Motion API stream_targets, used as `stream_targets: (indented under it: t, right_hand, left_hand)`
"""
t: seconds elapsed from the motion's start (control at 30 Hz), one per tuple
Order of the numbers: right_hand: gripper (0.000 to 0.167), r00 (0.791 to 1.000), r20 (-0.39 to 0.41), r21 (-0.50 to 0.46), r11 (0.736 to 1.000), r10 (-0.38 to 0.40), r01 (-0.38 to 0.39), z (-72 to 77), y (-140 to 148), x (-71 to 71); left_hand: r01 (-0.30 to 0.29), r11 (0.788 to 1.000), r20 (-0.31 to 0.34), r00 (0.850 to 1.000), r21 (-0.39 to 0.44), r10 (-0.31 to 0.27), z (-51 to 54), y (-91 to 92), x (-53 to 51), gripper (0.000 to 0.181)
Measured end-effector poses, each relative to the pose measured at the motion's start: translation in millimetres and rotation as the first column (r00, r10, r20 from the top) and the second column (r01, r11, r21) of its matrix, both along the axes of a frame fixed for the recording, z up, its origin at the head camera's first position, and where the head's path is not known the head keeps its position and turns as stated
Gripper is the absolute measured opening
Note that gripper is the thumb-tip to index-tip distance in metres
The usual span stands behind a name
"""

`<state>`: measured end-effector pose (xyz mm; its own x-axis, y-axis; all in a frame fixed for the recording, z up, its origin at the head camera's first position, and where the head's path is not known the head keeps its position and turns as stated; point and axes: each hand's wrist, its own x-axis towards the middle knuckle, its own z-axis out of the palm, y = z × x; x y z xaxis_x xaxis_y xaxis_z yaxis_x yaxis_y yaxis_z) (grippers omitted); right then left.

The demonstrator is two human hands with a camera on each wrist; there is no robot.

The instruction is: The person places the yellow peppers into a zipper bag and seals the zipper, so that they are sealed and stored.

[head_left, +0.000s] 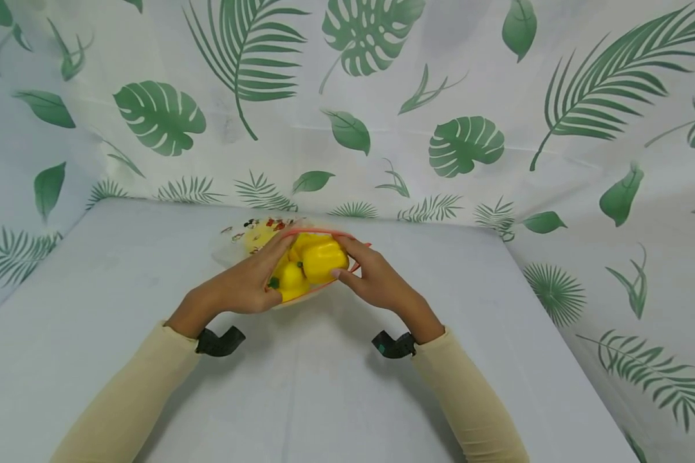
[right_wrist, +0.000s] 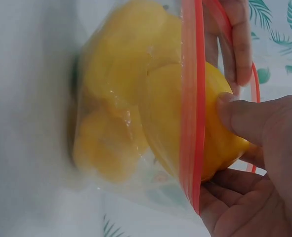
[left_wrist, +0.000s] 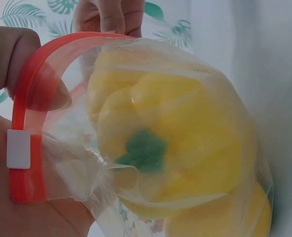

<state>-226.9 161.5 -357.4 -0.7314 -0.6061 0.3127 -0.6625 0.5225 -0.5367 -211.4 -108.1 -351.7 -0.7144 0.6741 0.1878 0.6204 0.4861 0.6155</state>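
A clear zip bag with a red-edged mouth (right_wrist: 192, 123) holds several yellow bell peppers (left_wrist: 180, 133), one with a green stem showing through the plastic. At the bag's left side, my left hand (head_left: 246, 283) grips the rim, beside a white slider (left_wrist: 19, 149) in the left wrist view. My right hand (head_left: 376, 273) holds a yellow bell pepper (head_left: 324, 258) in the mouth, thumb on the near side and fingers around it. In the right wrist view that pepper lies partly inside the bag and partly out.
Clear plastic printed with small coloured figures (head_left: 260, 233) lies behind my left hand; I cannot tell whether it belongs to the same bag. White cloth covers the table (head_left: 301, 386). A leaf-patterned curtain (head_left: 301, 148) hangs along the back and sides.
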Motion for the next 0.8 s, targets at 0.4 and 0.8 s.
stream_targets:
  t: [0.4,0.8]
  right_hand:
    - [0.058,0.997,-0.07,-0.06,0.998,-0.025,0.021,-0.5,-1,1.0]
    - [0.048,0.993,-0.116,-0.144,0.989,0.028,-0.045,8.5,1,4.4]
  left_hand:
    - [-0.019,1.0,0.014,1.0,-0.004,0.019,1.7,-1.5,-0.5,0.097]
    - [-0.006,0.996,-0.04,0.999,0.087,0.009,4.8,-9.7,-3.4,0.098]
